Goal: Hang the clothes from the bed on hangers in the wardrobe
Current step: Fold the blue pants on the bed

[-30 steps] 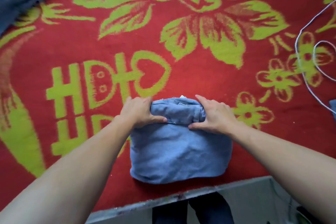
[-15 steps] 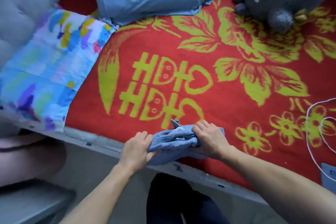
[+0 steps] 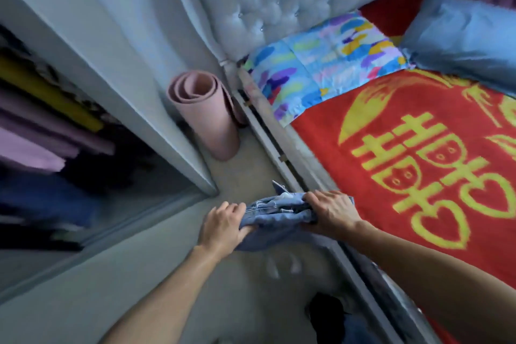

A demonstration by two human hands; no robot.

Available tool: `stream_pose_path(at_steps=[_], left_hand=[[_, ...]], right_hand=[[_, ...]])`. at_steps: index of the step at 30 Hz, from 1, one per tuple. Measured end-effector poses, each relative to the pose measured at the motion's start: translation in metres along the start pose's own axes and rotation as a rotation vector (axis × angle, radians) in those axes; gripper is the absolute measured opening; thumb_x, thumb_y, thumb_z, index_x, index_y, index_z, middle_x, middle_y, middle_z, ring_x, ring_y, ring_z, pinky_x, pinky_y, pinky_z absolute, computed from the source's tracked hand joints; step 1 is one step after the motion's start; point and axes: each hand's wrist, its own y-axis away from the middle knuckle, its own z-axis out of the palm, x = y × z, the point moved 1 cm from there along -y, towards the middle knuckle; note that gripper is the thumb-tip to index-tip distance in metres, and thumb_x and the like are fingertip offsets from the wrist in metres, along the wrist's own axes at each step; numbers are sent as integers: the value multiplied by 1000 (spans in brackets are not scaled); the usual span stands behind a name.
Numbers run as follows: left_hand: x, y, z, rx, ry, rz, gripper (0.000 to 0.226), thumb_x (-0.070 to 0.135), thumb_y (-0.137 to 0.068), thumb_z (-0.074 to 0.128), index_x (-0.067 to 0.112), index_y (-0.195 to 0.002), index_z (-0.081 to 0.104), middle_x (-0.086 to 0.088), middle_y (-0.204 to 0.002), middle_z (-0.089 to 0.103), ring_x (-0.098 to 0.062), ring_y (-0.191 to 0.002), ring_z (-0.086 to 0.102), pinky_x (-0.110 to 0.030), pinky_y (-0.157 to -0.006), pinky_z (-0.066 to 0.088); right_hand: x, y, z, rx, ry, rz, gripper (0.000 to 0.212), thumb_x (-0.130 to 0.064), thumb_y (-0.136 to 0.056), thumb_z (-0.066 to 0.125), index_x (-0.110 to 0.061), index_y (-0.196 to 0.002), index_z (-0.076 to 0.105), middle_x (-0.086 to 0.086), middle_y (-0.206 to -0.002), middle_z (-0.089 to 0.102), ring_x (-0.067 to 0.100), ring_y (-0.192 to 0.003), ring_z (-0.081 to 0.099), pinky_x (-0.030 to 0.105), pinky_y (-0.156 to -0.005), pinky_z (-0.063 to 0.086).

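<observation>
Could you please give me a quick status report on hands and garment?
Both gripping, left hand and right hand, on the folded denim garment. Held beside the bed. Rolled pink mat stands by the wardrobe.

Bare forearms (image 3: 173, 288), left hand (image 3: 223, 225), right hand (image 3: 332, 211); dark legwear (image 3: 326, 313).

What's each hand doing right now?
Left hand: gripping one end of the folded jeans.
Right hand: gripping the other end of the jeans.
</observation>
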Motion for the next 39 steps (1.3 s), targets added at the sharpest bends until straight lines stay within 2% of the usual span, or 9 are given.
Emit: stream_pose_path(at_steps=[3,8,12,16,21,25,29,37,39], left_hand=[[-66,78,-11,-8,-11,-125,46,67,-69,52,21,-69,54,5,-60,60,-19,-60,60,-28,-47,45],[-180,219,-36,14,-70,-295,47,66,-64,71,23,-75,57,7,-64,63,-16,-61,62,-23,-50,45],[-258,298,-53,24,-120,-438,52,70,-74,40,22,-82,60,7,-64,63,-14,-60,61,-24,-49,46],[-315,337,-55,27,-116,-496,46,65,-75,43,20,-79,52,4,-60,59,-17,-57,59,-26,-47,44],[-376,341,-38,-55,-102,-585,48,58,-62,78,19,-73,55,2,-55,57,-19,-52,58,-27,-45,42],[-429,324,3,-126,-83,-618,47,60,-61,78,20,-72,56,3,-55,58,-17,-51,57,-25,-46,42],[-480,297,58,-180,-48,-587,47,60,-60,79,20,-73,57,3,-54,57,-17,-50,56,-26,-46,42],[-584,223,213,-229,52,-490,49,58,-63,78,16,-78,58,-3,-58,61,-23,-56,60,-27,-50,41],[-612,199,258,-223,105,-461,48,57,-69,74,14,-86,59,-8,-69,66,-28,-67,65,-30,-55,44]], right_hand=[[-88,-32,18,-21,7,-124,48,-60,-57,55,-19,-81,60,-3,-69,63,22,-58,65,29,-49,49],[-260,-80,48,-42,43,-318,50,-58,-44,67,-22,-77,55,-4,-63,61,22,-47,61,25,-42,43],[-370,-117,68,-21,29,-439,50,-55,-43,73,-23,-78,57,-6,-62,61,21,-46,60,26,-42,44],[-434,-157,88,-22,52,-510,51,-56,-46,74,-22,-81,62,-6,-65,64,19,-46,60,24,-42,44],[-474,-217,123,-84,75,-543,50,-56,-49,75,-20,-82,63,-4,-66,64,22,-47,61,24,-42,42],[-485,-271,168,-142,69,-520,53,-53,-43,79,-18,-79,62,-3,-62,62,23,-45,59,24,-42,42],[-484,-319,227,-180,51,-445,59,-49,-43,80,-19,-84,50,-1,-61,62,26,-44,59,27,-42,45],[-456,-411,363,-209,160,-250,55,-48,-41,86,-17,-78,61,0,-66,66,27,-51,64,30,-43,48],[-447,-436,402,-216,233,-210,56,-52,-43,87,-19,-82,63,0,-67,68,27,-52,65,31,-43,48]])
